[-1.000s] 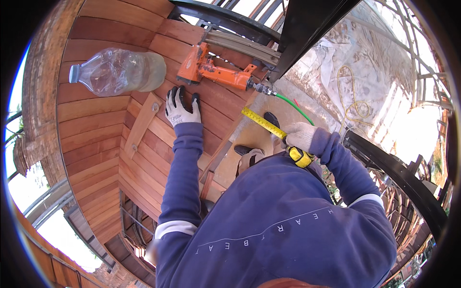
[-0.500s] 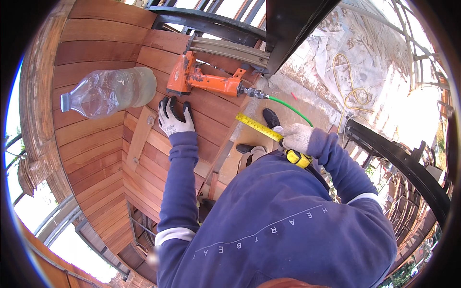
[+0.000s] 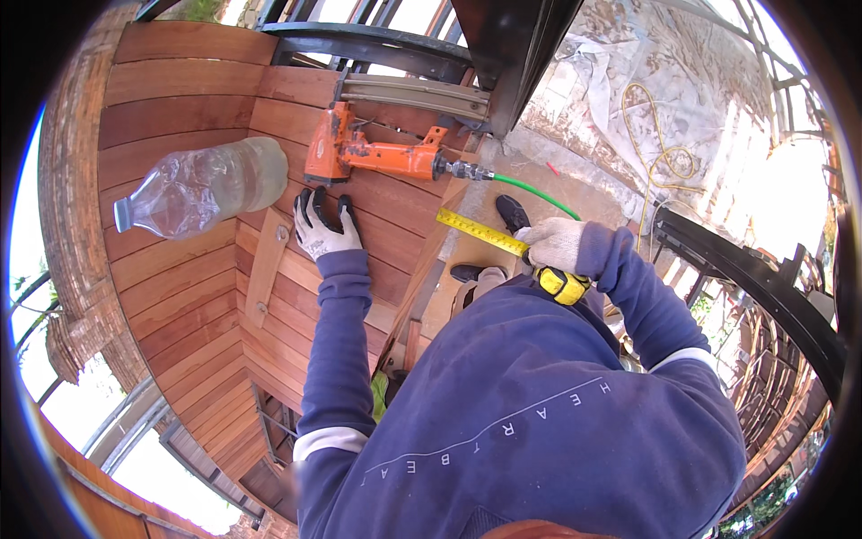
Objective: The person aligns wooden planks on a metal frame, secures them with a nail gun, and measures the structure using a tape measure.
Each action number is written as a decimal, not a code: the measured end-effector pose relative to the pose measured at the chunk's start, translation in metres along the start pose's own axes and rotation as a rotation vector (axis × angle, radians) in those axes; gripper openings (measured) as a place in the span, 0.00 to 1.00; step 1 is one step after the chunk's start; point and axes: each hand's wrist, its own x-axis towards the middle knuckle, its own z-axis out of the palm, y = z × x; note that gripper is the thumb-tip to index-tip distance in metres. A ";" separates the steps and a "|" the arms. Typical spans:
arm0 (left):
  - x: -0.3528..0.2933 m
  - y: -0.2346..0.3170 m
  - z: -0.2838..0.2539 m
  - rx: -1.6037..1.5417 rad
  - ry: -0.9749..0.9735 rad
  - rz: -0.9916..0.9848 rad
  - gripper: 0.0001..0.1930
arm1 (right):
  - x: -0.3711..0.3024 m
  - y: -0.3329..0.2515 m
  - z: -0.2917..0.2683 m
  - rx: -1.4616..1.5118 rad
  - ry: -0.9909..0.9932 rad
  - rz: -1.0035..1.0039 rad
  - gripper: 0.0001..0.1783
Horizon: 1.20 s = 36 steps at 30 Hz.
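Observation:
My left hand (image 3: 329, 226), in a white glove with black fingertips, rests on the reddish wooden planks (image 3: 395, 235) with thumb and fingers apart. Just beyond its fingertips lies an orange nail gun (image 3: 392, 159), joined by a metal coupling to a green air hose (image 3: 539, 195). My right hand (image 3: 555, 246), in a pale glove, grips a yellow and black tape measure (image 3: 563, 286). A short length of its yellow blade (image 3: 482, 231) is pulled out toward the edge of the planks. The right fingertips are partly hidden.
Left of the nail gun, a large clear plastic bottle (image 3: 202, 187) lies on its side. A short wooden strip (image 3: 266, 260) with round fixings sits near my left hand. Black metal beams (image 3: 745, 287) stand at right and at the top. A yellow cord (image 3: 664, 153) lies over plastic sheeting (image 3: 602, 99).
The view has shifted slightly. Both hands keep nearly the same places, and the tape blade stays pulled out. The nail gun and bottle lie as before.

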 end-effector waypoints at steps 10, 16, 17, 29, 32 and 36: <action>0.000 0.002 0.000 -0.029 0.031 -0.009 0.24 | -0.017 -0.013 -0.013 0.067 0.135 0.077 0.15; 0.001 0.004 0.000 -0.008 0.009 -0.016 0.24 | -0.015 -0.023 -0.029 -0.304 0.060 -0.169 0.12; -0.001 0.004 0.000 -0.007 0.012 -0.018 0.24 | -0.015 -0.023 -0.031 -0.310 0.056 -0.172 0.12; -0.001 0.001 0.000 0.005 -0.001 -0.004 0.24 | -0.016 -0.028 -0.028 -0.080 0.131 0.051 0.14; -0.002 0.001 0.001 -0.002 0.004 -0.020 0.24 | -0.013 -0.024 -0.030 -0.130 0.116 0.030 0.13; -0.003 -0.002 0.002 0.025 0.004 -0.026 0.24 | -0.004 0.003 -0.039 -0.649 0.072 -0.534 0.13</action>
